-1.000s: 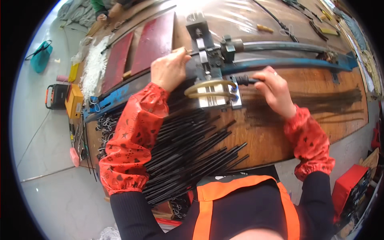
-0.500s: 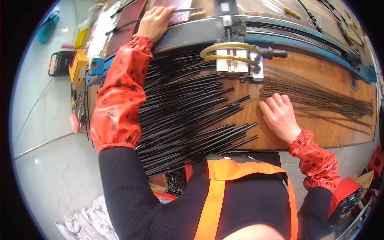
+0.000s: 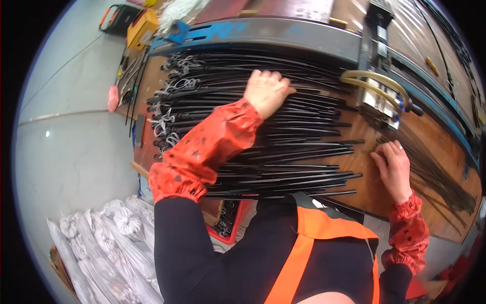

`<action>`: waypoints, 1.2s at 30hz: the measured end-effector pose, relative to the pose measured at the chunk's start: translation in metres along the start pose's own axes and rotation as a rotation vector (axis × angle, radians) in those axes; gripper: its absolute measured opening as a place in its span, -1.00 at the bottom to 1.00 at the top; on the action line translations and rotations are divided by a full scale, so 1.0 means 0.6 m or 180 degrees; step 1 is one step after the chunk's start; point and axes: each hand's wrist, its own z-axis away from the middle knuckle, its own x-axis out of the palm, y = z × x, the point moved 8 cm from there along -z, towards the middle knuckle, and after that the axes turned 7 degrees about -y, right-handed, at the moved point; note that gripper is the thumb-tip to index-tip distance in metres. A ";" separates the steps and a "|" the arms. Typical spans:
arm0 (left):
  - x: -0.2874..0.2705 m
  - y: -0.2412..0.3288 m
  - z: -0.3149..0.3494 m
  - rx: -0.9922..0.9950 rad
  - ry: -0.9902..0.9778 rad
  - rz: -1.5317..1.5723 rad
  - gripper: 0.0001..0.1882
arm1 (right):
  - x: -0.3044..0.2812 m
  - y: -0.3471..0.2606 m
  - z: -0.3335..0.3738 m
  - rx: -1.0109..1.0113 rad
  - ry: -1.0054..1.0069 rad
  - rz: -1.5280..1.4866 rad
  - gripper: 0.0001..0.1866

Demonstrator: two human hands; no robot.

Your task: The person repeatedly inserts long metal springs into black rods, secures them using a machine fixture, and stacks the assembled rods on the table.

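A wide layer of black rods (image 3: 304,126) lies side by side across the wooden table, with pale loops tied at their left ends. My left hand (image 3: 268,95) is on the upper rods, fingers curled down and closed on one; its fingertips are partly hidden. To the right lies a bundle of thin brown wires (image 3: 440,177). My right hand (image 3: 395,169) is at the left ends of these wires, thumb and fingers drawn together; whatever they hold is too small to see. Beyond it stands a small metal clamp head (image 3: 378,104) with yellowish hoses.
A blue-grey metal beam (image 3: 283,35) crosses behind the rods. A dark case (image 3: 117,19) and a yellow box (image 3: 142,29) are at the far left. White wrapped bundles (image 3: 116,248) lie on the floor, lower left. Below the table edge is a red crate (image 3: 234,234).
My left hand has come from beyond the beam, where it was on a black rod, to the layer of rods. My right hand stays by the wire ends. The view has shifted left.
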 end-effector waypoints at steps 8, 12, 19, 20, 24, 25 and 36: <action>-0.051 0.068 -0.018 0.0658 0.0517 0.0784 -0.80 | -0.010 0.045 -0.007 0.0895 -0.0031 -0.1057 -0.83; -0.090 0.198 -0.027 0.1129 0.0123 0.1129 -0.81 | -0.003 0.042 -0.023 0.0348 0.0075 -0.1080 -0.82; -0.086 0.303 -0.055 0.1530 -0.0281 0.1295 -0.83 | -0.033 0.063 0.058 0.0216 0.1134 -0.1455 -0.84; -0.084 0.305 -0.049 0.1507 -0.0416 0.1155 -0.83 | -0.038 0.048 0.059 0.0020 0.1055 -0.0854 -0.81; -0.082 0.326 -0.040 0.1676 -0.0538 0.0721 -0.81 | -0.018 0.006 0.059 -0.0524 0.0836 0.0090 -0.61; -0.084 0.329 -0.040 0.1656 -0.0622 0.0564 -0.83 | -0.015 0.003 0.059 -0.0744 0.1053 0.0060 -0.56; -0.276 0.419 -0.175 0.2407 0.0240 0.0213 -0.52 | -0.212 0.226 0.213 0.1152 0.2446 0.0218 -0.46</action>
